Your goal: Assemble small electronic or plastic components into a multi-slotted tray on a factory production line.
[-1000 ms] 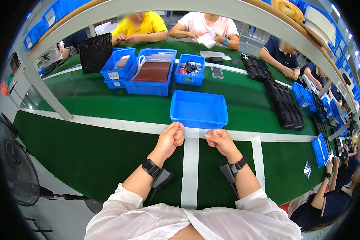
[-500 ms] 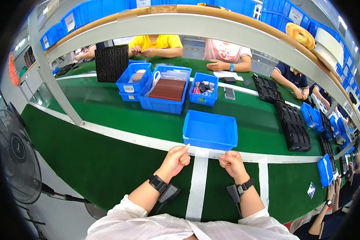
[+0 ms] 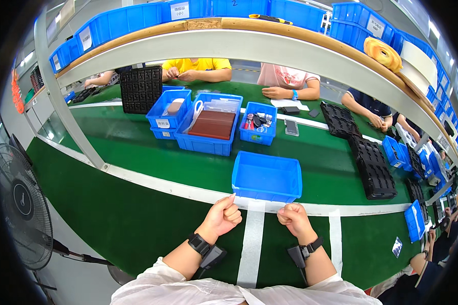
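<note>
Both hands rest at the white strip along the green table, just in front of a blue plastic bin with nothing inside. My left hand is curled into a fist, its thumb pointing up beside the bin's near left corner. My right hand makes a fist too, close to the bin's near right part. Nothing shows in either fist. Each wrist wears a black strap with a small dark device.
Beyond the bin stand a blue bin with a brown box, a smaller blue bin of small parts and a phone-like device. Black moulded trays lie right. A shelf beam crosses overhead; a fan stands left. Several people sit around.
The view has tilted up a little, so the table, bins and hands appear lower. Both fists keep their shape and their place in front of the bin.
</note>
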Demonstrator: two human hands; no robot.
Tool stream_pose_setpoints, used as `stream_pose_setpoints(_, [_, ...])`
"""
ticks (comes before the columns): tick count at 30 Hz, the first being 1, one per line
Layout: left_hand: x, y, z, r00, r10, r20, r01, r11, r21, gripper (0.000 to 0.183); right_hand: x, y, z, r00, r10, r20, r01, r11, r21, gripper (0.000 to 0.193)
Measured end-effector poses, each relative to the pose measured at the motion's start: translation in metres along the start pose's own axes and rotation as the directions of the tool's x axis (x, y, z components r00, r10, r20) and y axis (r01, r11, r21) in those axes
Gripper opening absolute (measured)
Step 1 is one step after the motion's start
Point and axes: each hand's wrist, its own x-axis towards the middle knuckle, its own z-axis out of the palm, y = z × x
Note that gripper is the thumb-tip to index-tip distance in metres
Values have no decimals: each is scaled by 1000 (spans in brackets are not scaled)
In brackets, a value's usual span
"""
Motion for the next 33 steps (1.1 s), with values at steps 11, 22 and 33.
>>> stream_pose_setpoints(11, [3,2,-3,999,-3,-45,2,1000,-14,36,2,0,2,1000,0,-14,0,1000,-2,43])
stream_pose_setpoints(22, [3,-11,5,901,410,-138,-216,702,679,41,-1,2,0,1000,24,9,-24,1000,4,52])
stream_pose_setpoints(33, [6,-12,-4,947,320,-3,-156,470,869,47,4,2,0,997,29,71,-28,1000,-10,50])
